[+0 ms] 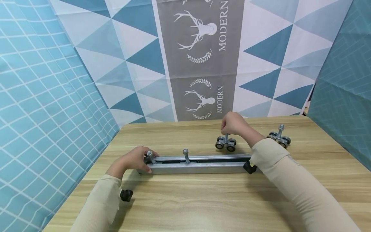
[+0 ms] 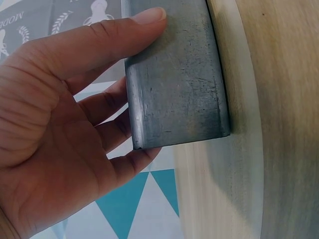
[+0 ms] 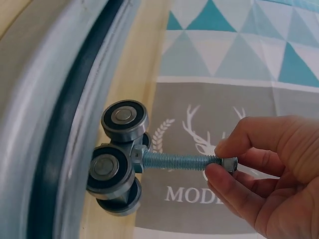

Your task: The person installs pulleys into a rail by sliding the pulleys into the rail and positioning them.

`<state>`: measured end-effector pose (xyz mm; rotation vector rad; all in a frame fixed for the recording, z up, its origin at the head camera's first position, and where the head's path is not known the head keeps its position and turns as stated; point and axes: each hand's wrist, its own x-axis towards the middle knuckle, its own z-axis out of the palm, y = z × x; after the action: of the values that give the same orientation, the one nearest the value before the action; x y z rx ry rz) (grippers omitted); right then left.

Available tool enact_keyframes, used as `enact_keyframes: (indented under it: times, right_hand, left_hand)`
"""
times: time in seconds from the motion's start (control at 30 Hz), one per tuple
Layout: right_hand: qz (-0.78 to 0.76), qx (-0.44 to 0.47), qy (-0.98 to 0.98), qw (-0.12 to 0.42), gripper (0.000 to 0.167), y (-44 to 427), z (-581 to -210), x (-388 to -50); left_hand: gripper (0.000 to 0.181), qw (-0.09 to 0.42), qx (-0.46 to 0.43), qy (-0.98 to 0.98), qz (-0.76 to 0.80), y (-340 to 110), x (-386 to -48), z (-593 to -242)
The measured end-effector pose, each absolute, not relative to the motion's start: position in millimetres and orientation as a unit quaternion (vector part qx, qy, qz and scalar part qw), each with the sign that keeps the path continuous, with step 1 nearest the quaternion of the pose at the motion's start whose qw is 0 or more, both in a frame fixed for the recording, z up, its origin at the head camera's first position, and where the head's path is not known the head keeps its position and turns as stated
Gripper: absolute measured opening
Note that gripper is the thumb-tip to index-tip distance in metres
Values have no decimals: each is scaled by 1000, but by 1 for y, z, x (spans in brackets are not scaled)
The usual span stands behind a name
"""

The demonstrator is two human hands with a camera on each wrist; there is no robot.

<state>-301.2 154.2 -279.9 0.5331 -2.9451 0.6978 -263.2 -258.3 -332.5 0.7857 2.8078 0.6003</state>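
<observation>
A grey metal channel rail (image 1: 200, 168) lies across the wooden table with its slot facing up. My left hand (image 1: 138, 158) grips its left end, thumb (image 2: 144, 22) on the near side and fingers round the far side. Two bolts, the left bolt (image 1: 150, 156) and the middle bolt (image 1: 186, 156), stick up out of the slot. Behind the rail, my right hand (image 1: 233, 123) pinches the threaded bolt (image 3: 182, 161) of a roller trolley (image 1: 225, 143) near its top nut. In the right wrist view the trolley's wheels (image 3: 117, 167) show beside the rail.
Another roller trolley (image 1: 279, 138) stands at the right on the wooden table (image 1: 185, 203), bolt upward, partly behind the right sleeve. A patterned cloth (image 1: 200, 64) hangs behind the table, with blue cloth (image 1: 43, 106) at the left and teal cloth (image 1: 345, 87) at the right.
</observation>
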Motion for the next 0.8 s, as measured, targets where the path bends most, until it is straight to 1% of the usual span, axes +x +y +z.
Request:
enact_keyframes:
  times: [0.1, 0.43, 0.6, 0.8]
  right_hand:
    - [237, 168, -956, 38, 28, 162, -277, -298]
    - [255, 142, -955, 49, 11, 191, -268, -286]
    - [263, 138, -953, 54, 8, 204, -268, -279]
    - [281, 124, -950, 57, 7, 218, -271, -271]
  left_hand:
    - [59, 84, 259, 940, 205, -258, -263, -333]
    - [60, 84, 264, 939, 203, -259, -263, -332]
    - [60, 84, 250, 944, 200, -258, -262, -331]
    - [59, 78, 262, 941, 197, -257, -261, -331]
